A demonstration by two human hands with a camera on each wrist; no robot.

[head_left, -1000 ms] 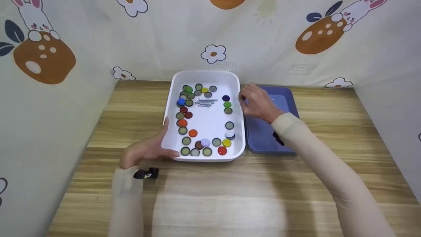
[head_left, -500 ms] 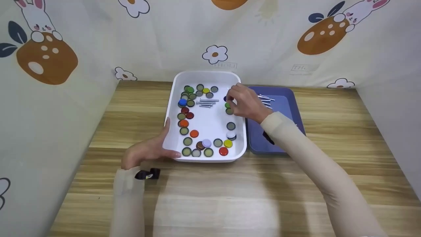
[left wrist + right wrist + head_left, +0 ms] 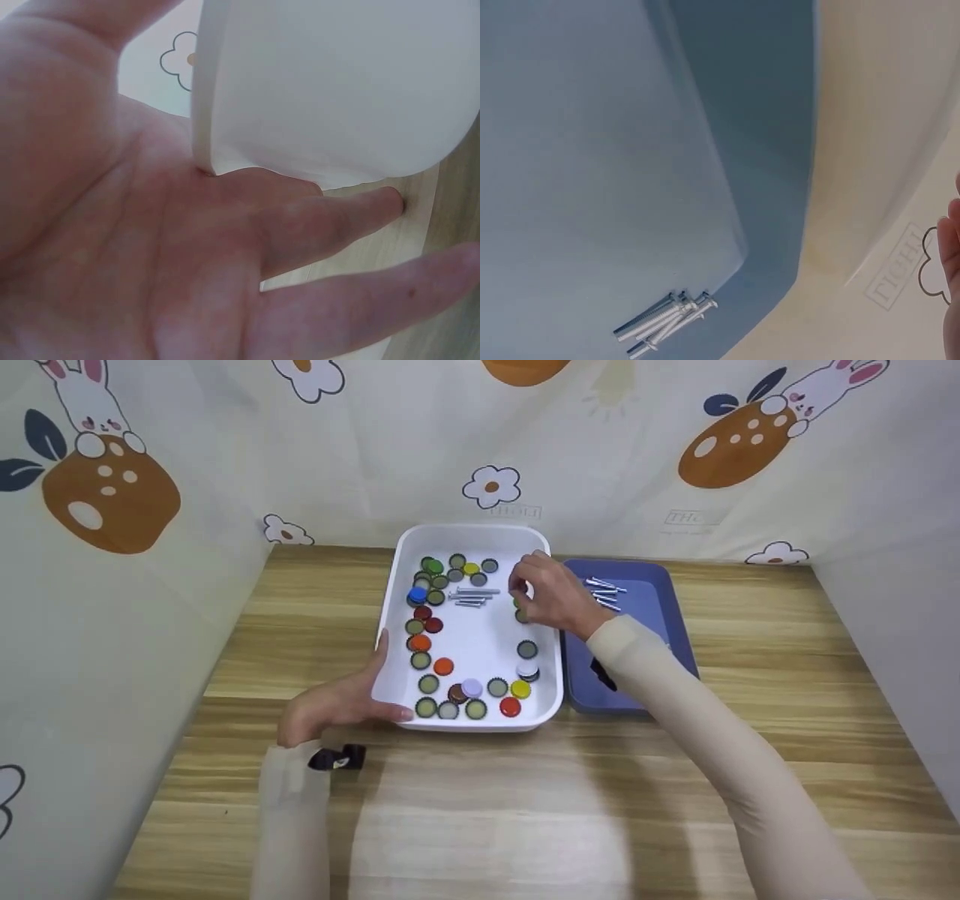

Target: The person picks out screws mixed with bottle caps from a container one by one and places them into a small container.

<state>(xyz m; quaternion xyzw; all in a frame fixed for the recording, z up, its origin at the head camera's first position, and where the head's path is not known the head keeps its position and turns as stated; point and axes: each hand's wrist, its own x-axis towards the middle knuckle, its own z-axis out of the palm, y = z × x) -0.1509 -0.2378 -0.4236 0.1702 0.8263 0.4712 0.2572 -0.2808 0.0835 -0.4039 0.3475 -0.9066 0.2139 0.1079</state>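
A white tray [image 3: 471,529] stands mid-table with many coloured bottle caps [image 3: 465,690] along its walls and a few silver screws [image 3: 472,596] near its far end. My left hand [image 3: 337,705] rests open against the tray's front left corner, thumb up the left wall; in the left wrist view the palm [image 3: 150,247] lies under the tray's wall [image 3: 337,82]. My right hand [image 3: 551,592] hovers over the tray's far right side, fingers loosely curled just right of the screws, with nothing seen in them. A blue tray [image 3: 652,615] beside it holds more screws [image 3: 604,591], which also show as screws [image 3: 664,321] in the right wrist view.
The two trays touch side by side on a wooden table [image 3: 480,810]. Printed cloth walls [image 3: 150,547] close in the left, back and right. The near half of the table holds only my forearms.
My right hand has moved left from over the blue tray to over the white tray's far right side, uncovering the screws in the blue tray. The left hand has stayed put.
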